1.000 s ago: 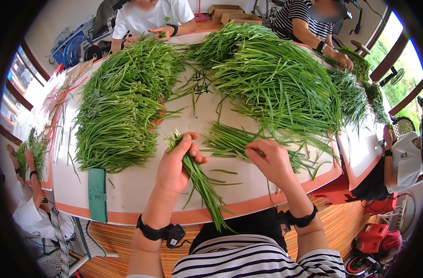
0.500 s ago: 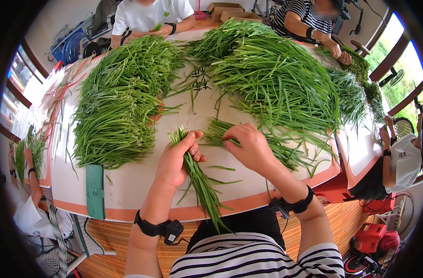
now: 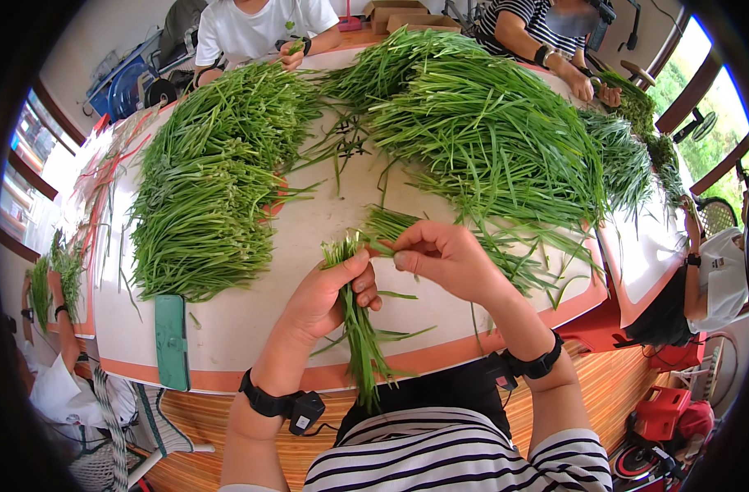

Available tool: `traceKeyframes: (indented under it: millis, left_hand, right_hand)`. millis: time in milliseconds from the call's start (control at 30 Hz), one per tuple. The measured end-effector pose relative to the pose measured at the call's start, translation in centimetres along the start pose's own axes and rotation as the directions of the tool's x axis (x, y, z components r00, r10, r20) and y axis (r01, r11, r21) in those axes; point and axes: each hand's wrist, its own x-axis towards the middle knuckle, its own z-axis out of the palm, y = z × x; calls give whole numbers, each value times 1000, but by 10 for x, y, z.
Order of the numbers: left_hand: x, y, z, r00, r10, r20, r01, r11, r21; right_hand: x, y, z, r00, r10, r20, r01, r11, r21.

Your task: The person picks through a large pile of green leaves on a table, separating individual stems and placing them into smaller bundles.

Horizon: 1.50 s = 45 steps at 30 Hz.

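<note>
We find the bunch of green stalks (image 3: 359, 340) in front of us, above the near edge of the tabletop, its pale ends up and its leaf tips slanting down past that edge toward our lap; our left grip (image 3: 333, 291) is closed round the bunch just below the pale ends, thumb across the front; our right grip (image 3: 444, 256) is narrow, thumb and fingertips drawn together just beside those ends, though we cannot tell whether a stalk is pinched there; each of our wrists wears a black band.

Behind and to the right of our right grip lies a loose scatter of stalks (image 3: 518, 269); beyond it a large heap of long green leaves (image 3: 497, 131) covers the right of the white tabletop (image 3: 239, 324), and a second heap (image 3: 206, 184) fills the left, pale stalk ends toward the middle; near us on the left a flat green case (image 3: 172, 340) lies by the orange border (image 3: 444, 358).

Across from us sit a person in a white shirt (image 3: 268, 31) and another in stripes (image 3: 512, 29); below us runs a striped wooden floor (image 3: 206, 426).
</note>
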Motion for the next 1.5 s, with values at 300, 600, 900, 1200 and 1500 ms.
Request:
traceKeyframes:
  millis: [300, 600, 900, 1200, 1500]
  left_hand:
    - [5, 2, -9, 985, 143, -92, -140, 989, 36]
    - [6, 2, -8, 967, 209, -146, -193, 974, 119]
    - [8, 5, -11, 941, 253, -224, -236, 967, 100]
    - [5, 12, -12, 929, 305, -211, -286, 951, 115]
    - [-18, 10, 47, 985, 172, 5, -153, 861, 485]
  right_hand:
    - [-14, 9, 5, 997, 69, -21, -71, 986, -152]
    - [-31, 28, -16, 988, 155, -24, -156, 986, -63]
    - [-44, 32, -31, 984, 177, 33, -173, 980, -95]
    - [-65, 9, -46, 988, 147, -57, -156, 962, -226]
    - [-63, -49, -46, 976, -184, 116, 217, 789, -575]
